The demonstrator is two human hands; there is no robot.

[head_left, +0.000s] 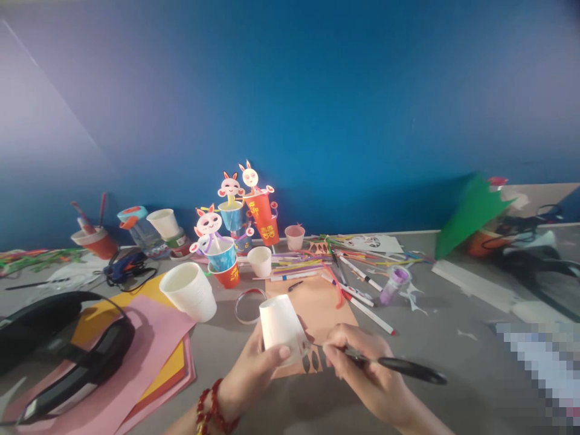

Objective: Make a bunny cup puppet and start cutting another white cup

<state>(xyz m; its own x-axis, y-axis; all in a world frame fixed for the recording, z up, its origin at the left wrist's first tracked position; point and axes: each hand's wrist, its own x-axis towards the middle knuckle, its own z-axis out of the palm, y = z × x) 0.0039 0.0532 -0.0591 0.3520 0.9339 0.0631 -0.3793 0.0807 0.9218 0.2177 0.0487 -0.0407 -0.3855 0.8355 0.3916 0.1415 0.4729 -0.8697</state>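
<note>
My left hand [254,362] is wrapped round a white paper cup [281,329], which it holds tilted above the table. Closed in a pinch, my right hand [367,365] grips a slim black-handled tool [412,368] near its front end. The tool's thin tip points at the lower right side of the cup; whether it touches is too small to tell. Small dark marks show on the cup near there. Below the cup lies a tan paper sheet [326,302] with dark leaf-shaped pieces or cut-outs [310,362] on its near end.
A stack of white cups [188,290] stands left, beside coloured paper [158,344] and a black headset [90,356]. Rabbit-faced cup figures [222,254] stand at the back. Several markers [369,314] and a purple jar [394,285] lie right of the tan sheet. A tape roll [236,308] is near the cup.
</note>
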